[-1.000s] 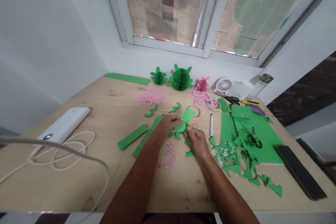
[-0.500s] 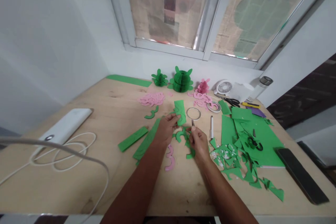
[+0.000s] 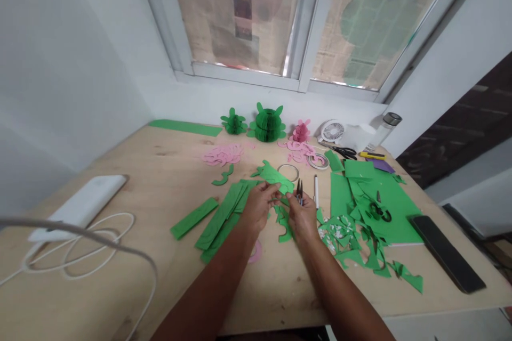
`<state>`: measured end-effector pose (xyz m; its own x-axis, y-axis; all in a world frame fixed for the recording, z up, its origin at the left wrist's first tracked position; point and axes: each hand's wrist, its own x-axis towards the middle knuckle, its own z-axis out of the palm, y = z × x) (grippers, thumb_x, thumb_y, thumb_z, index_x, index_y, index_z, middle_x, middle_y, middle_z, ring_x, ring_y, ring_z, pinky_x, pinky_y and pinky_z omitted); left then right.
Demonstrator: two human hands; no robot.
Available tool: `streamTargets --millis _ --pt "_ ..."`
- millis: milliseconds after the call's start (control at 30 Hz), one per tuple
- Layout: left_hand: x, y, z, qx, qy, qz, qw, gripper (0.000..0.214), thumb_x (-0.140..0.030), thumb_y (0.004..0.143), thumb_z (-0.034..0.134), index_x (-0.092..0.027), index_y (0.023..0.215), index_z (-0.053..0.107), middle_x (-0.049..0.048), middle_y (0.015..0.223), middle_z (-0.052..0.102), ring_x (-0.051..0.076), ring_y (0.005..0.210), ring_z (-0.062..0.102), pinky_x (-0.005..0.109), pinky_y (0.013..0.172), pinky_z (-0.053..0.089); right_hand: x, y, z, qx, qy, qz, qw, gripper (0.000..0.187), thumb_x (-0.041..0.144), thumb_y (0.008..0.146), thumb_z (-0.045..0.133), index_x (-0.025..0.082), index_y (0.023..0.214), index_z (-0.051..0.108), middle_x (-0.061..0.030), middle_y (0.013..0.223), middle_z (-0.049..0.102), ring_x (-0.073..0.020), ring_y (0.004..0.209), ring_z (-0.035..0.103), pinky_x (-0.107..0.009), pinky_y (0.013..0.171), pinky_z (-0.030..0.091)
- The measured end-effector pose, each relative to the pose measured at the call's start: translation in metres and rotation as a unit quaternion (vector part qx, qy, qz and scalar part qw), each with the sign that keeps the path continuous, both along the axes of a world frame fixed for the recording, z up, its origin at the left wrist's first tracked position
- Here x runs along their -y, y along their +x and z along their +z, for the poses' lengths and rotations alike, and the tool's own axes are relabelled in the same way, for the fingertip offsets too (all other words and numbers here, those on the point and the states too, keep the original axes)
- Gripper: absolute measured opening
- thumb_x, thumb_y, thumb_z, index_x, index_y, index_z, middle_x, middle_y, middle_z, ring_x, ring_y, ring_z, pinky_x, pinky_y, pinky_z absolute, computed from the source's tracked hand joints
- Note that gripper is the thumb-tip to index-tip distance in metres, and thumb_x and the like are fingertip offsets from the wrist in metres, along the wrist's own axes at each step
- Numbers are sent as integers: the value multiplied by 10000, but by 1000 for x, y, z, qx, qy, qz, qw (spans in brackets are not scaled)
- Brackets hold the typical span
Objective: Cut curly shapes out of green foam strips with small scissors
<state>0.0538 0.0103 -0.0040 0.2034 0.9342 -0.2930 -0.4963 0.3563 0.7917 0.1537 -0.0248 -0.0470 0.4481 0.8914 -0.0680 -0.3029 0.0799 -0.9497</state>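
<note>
My left hand [image 3: 259,203] pinches a green paper strip [image 3: 276,176] with curved outlines on it. My right hand [image 3: 303,217] holds small scissors [image 3: 300,187], their blades pointing away from me, and its fingertips touch the strip's near right end. Under and between the hands lie cut green wavy pieces [image 3: 285,226]. Beside my left forearm are long green paper strips [image 3: 222,218] and, partly hidden, a pink wavy piece [image 3: 256,253]. Farther off sits a green curved cutout [image 3: 223,177]. Behind the held strip, a thin ring [image 3: 294,166] is partly covered.
Green scraps [image 3: 344,234] and green sheets [image 3: 400,208] spread on the right, near a black phone [image 3: 446,253]. A white pen [image 3: 316,192] lies right of my hand. Pink cutouts [image 3: 222,154] and honeycomb paper figures [image 3: 268,125] stand behind. A white cable [image 3: 120,245] loops at left.
The green strip has turned from upright to slanting, and my right fingertips have come up to its near end. The scissors now point away beside it. The view has shifted slightly right.
</note>
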Motion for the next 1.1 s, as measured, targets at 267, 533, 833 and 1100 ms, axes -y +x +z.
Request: streamTargets --millis 267,533,833,1100 --pt "-3 -5 1 -61 36 -27 997 209 -283 540 808 -169 584 639 35 582 660 124 554 581 234 578 438 3 1 21 -31 -2 -21 999 401 482 582 799 192 663 533 133 423 286 -41 356 199 -188 340 133" --pt "0 7 -15 61 14 37 997 197 -273 574 808 -140 630 674 50 645 694 148 623 641 276 700 483 8 -6 13 -65 -23 15 997 509 680 731 622 172 719 587 88 445 398 -50 347 244 -173 323 138" --pt "5 8 -7 129 -9 66 989 216 -250 565 813 -147 685 667 79 718 730 216 750 703 313 724 520 11 -18 3 -27 -46 65 997 514 682 713 643 177 656 567 77 431 402 -61 361 260 -185 330 155" --pt "8 7 -4 140 -17 77 987 229 -235 559 809 -150 712 660 87 770 745 237 805 718 338 762 533 10 -21 2 -25 -47 81 995 524 680 712 648 185 596 522 75 401 404 -57 345 253 -193 337 141"
